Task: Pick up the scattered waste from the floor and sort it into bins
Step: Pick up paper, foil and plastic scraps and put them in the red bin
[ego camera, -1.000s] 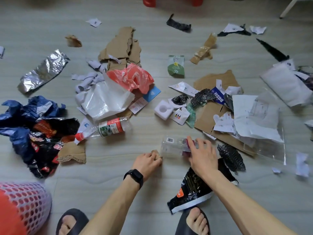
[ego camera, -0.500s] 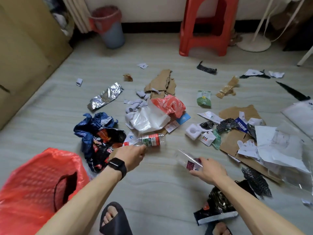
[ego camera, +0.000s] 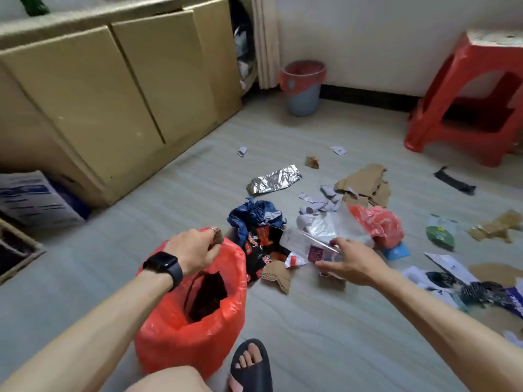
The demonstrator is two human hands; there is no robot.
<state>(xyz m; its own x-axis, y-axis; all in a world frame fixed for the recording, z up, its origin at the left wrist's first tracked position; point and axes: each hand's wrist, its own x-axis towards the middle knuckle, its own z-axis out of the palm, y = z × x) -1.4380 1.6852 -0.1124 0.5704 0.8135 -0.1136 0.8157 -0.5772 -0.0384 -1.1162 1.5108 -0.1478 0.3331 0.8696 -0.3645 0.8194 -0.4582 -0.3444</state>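
"Scattered waste, where is it?"
"Nearest, my left hand, fingers curled round a small brown scrap, hangs at the rim of the red-lined bin, lower centre. Just beyond, my right hand pinches a clear plastic packet. The rest litters the floor from centre to right edge."
"Step?"
"Sorting, I judge. Next I'd loosen the left fingers over the opening, then choose the packet's bin, perhaps the far bin, upper centre"
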